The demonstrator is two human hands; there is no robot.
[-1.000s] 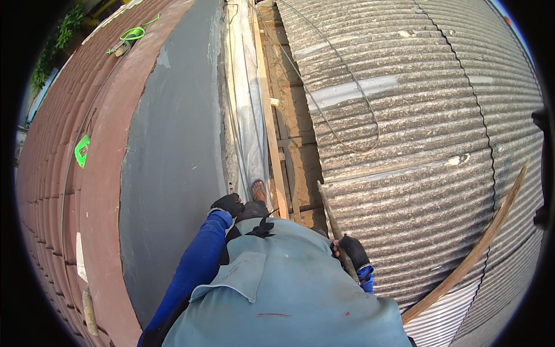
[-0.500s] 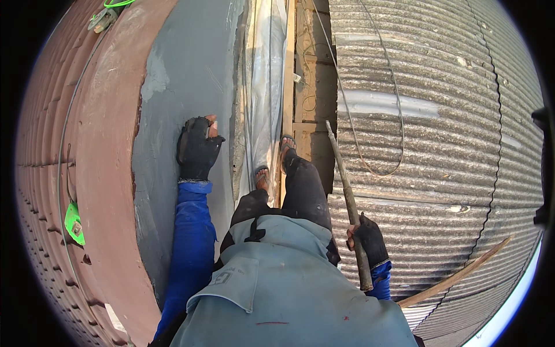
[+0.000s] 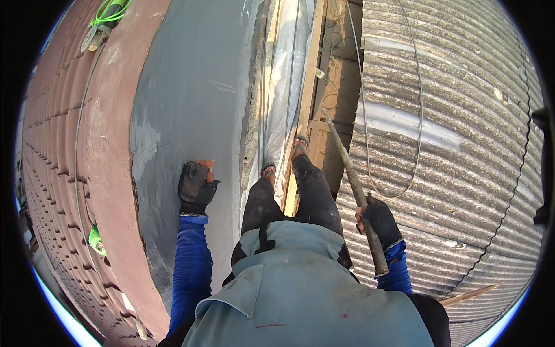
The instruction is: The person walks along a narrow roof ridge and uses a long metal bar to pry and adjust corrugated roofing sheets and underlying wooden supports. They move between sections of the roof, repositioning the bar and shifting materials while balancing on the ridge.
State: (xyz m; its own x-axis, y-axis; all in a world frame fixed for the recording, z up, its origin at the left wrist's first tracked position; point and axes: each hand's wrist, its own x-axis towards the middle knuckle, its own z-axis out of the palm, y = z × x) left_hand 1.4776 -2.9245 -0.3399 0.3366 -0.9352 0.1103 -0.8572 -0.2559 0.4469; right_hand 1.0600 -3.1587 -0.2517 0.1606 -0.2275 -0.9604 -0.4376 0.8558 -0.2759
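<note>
My left hand (image 3: 198, 186), in a black fingerless glove, rests against the grey-coated wall surface (image 3: 191, 98) with its fingers curled in. No object shows in it. On the other side my right hand (image 3: 378, 221), also gloved, is closed round a long wooden stick (image 3: 352, 173). The stick slants away from me, its thin tip over the gap beside the corrugated roof and its thick end near my right forearm. Below, my feet (image 3: 299, 148) in flip-flops stand on a narrow strip of plastic sheeting (image 3: 284, 87) and wooden battens (image 3: 312, 72).
Corrugated roofing sheets (image 3: 457, 191) spread to the right, with a looped cable (image 3: 421, 127) across them and a loose wooden strip (image 3: 471, 294). At left, beyond a reddish ledge (image 3: 113, 115), lie roof tiles (image 3: 49, 173), an angle grinder (image 3: 104, 24) with green cord, and a green object (image 3: 96, 240).
The view has shifted, bringing the grinder further into sight. My right hand has risen slightly with the stick. My left hand stays on the grey surface, slightly lower in view.
</note>
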